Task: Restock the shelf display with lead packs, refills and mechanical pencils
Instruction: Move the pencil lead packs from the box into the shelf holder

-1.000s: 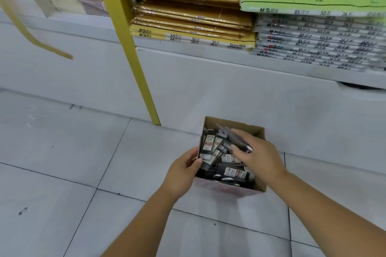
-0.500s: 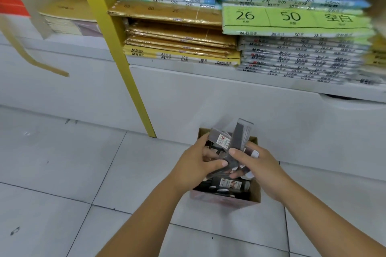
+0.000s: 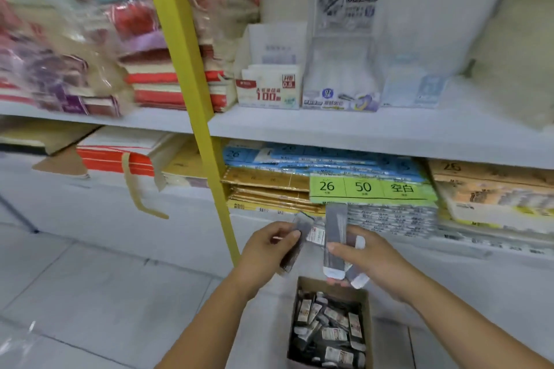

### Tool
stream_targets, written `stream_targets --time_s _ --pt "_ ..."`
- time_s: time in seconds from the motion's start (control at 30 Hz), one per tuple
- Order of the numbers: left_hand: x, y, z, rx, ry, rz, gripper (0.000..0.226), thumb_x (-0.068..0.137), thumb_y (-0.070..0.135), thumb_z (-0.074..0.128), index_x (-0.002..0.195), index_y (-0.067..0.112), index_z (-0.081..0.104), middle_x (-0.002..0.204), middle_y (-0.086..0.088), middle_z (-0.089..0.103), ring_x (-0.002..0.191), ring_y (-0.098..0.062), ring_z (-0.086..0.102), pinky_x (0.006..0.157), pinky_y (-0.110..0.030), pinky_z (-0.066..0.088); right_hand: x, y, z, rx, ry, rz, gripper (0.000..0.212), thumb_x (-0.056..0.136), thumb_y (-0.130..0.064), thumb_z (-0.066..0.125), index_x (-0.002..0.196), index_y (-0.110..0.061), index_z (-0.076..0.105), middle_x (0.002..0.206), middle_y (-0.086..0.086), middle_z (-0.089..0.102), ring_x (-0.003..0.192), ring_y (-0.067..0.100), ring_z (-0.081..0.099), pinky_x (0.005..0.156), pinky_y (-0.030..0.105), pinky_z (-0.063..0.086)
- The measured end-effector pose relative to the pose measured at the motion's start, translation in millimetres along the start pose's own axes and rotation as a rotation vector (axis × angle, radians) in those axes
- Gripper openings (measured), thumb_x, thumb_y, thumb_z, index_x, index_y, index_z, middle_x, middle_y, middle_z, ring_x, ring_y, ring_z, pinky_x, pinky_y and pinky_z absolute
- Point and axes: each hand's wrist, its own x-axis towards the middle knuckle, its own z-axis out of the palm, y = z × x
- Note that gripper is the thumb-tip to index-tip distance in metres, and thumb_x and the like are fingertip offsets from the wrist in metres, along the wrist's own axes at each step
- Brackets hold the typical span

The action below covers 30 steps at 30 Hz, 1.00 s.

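A small cardboard box [image 3: 367, 302] stands on the floor, full of dark lead packs [image 3: 328, 329] with white labels. Above it, my left hand [image 3: 266, 252] grips a few dark packs [image 3: 301, 229] between thumb and fingers. My right hand [image 3: 370, 257] holds several long grey packs [image 3: 335, 237] upright, thumb across their front. Both hands hover in front of the lower shelf. On the upper shelf stand display boxes: a white HB 0.5 lead box [image 3: 268, 85], a clear pencil display [image 3: 341, 81] and a pale blue box [image 3: 412, 90].
A yellow shelf post [image 3: 186, 75] rises just left of my hands. Stacked paper pads [image 3: 371, 189] fill the lower shelf. Bagged goods [image 3: 69, 63] crowd the upper left shelf; a pale bag [image 3: 515, 51] sits at upper right. Tiled floor [image 3: 90, 293] lies to the left.
Both hands have lifted out of the box with packs in them, and my view has swung up from the floor to the upper shelf displays.
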Motion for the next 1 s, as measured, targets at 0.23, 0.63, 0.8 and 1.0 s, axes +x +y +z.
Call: stream_targets --time_s 0.23,0.63,0.8,1.0 --pt "-17.8 79.6 -6.1 -0.117 -0.077 0.061 0.008 0.098 0.030 0.061 0.104 0.026 0.065 0.106 -0.003 0.073 0.100 -0.029 0.070 0.084 -0.056 0.059 -29.5 -71.3 -24.4 -0.093 -0.035 -0.124 0.031 0.075 -0.045 0.077 0.101 -0.036 0.062 0.097 0.001 0.073 0.074 0.035 0.072 0.058 0.040 0.057" --pt "-49.0 132.0 -7.7 -0.076 -0.126 0.164 0.019 0.100 0.029 0.057 0.115 0.029 0.068 0.106 0.003 0.075 0.099 -0.020 0.072 0.086 -0.050 0.060 -66.3 -109.4 -33.5 -0.030 0.123 -0.293 0.035 0.074 -0.023 0.082 0.104 -0.030 0.067 0.090 -0.008 0.073 0.067 0.016 0.071 0.053 0.027 0.053" --pt "-37.4 132.4 -4.3 -0.212 -0.043 0.165 0.016 0.099 0.028 0.059 0.112 0.022 0.065 0.100 0.006 0.076 0.092 -0.013 0.074 0.070 -0.036 0.062 -50.3 -108.2 -35.5 0.017 0.257 -0.386 0.025 0.079 -0.022 0.077 0.096 -0.037 0.069 0.095 -0.016 0.073 0.081 0.008 0.072 0.063 0.029 0.059" --pt "-10.4 148.0 -21.9 0.032 -0.206 0.091 0.028 0.094 0.040 0.064 0.104 0.016 0.055 0.109 -0.009 0.073 0.099 -0.021 0.072 0.087 -0.045 0.058 -19.8 -140.4 -50.0 -0.235 0.070 -0.435 0.033 0.085 -0.024 0.071 0.110 -0.043 0.064 0.108 -0.014 0.071 0.099 0.009 0.068 0.087 0.033 0.053"
